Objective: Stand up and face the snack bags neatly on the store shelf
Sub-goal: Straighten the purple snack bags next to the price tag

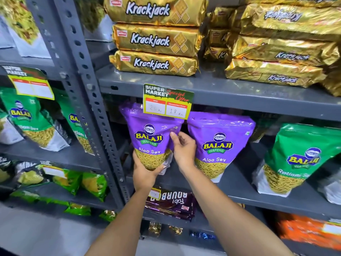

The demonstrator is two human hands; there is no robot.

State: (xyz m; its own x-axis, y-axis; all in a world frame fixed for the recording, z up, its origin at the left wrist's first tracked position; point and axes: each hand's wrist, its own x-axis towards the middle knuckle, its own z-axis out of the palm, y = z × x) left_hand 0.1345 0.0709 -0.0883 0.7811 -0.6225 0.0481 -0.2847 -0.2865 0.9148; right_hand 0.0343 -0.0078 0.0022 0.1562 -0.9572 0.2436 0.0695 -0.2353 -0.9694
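Two purple Balaji Aloo Sev bags stand on the grey middle shelf (239, 189). The left purple bag (150, 133) is upright with its label facing me. My left hand (144, 175) cups its bottom from below. My right hand (183, 149) grips its right edge, thumb on the front. The right purple bag (219, 145) stands upright just right of my right hand, untouched. A green Balaji Ratlami Sev bag (293, 159) stands further right, leaning slightly.
A price tag (167, 101) hangs from the upper shelf edge over the left bag's top. Gold Krackjack packs (155, 37) are stacked above. A grey upright post (92, 100) stands left of the bags. Green bags (29, 119) fill the left bay. Bourbon packs (171, 206) lie below.
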